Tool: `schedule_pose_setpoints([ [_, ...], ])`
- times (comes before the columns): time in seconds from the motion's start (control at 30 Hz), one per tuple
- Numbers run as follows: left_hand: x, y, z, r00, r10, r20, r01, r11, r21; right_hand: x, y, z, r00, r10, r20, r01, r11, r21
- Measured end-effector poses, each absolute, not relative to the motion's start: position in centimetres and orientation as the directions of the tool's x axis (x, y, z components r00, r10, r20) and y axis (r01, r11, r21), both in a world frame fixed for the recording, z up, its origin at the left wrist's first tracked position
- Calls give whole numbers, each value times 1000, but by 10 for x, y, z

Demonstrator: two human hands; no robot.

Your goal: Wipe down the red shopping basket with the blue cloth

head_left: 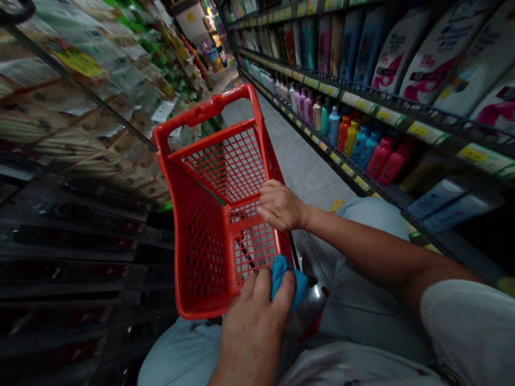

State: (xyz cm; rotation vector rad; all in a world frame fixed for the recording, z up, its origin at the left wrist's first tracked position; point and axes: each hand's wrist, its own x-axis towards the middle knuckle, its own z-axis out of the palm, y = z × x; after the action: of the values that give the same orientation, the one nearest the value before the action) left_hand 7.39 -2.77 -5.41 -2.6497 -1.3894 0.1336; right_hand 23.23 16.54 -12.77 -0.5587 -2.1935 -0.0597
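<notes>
We've got a red plastic shopping basket (203, 257) in front of us, tipped so we look down into it. Its long axis runs from the near end, low in view, up & away to the hooped handle (205, 110).

Our L hand (253, 327) is at the near end, the closer of the two to us. Its grip is narrow, fingers & thumb bunched on a blue mesh puff (286, 281). The puff sits against the basket's near right corner, but we can't tell if it's inside or just pressed to the edge.

Our R hand (279, 206) comes in from the right on a bare forearm (362, 246), w/ a pale sleeve (470, 327) above it. It's further along the basket's right rim (284, 246), approx midway to the handle. Fingers are bent over the plastic, but we can't tell how firm that grip is. The puff lies just below this hand, near but not touching.

The handle is well beyond both hands, R being nearer. Right of us is a shelf (386, 102) of shampoo bottles, incl. a pink bottle (380, 156). Left is a shelf of packets (72, 134), w/ a tiled floor (300, 158) running away between them.
</notes>
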Motion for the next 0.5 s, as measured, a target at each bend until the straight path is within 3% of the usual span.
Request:
schedule_pose_setpoints([
  [0.17,55,-26,-46,413,909,-53,908,-416,-58,207,154,-131,-468,414,781,460,869,-184],
  [0.33,63,-17,-50,188,982,-10,968,-187,-166,183,152,-133,-381,442,812,504,835,-218],
  [0.5,34,-35,-59,196,980,46,962,-183,-203,171,153,-131,-375,449,811,512,830,-223],
])
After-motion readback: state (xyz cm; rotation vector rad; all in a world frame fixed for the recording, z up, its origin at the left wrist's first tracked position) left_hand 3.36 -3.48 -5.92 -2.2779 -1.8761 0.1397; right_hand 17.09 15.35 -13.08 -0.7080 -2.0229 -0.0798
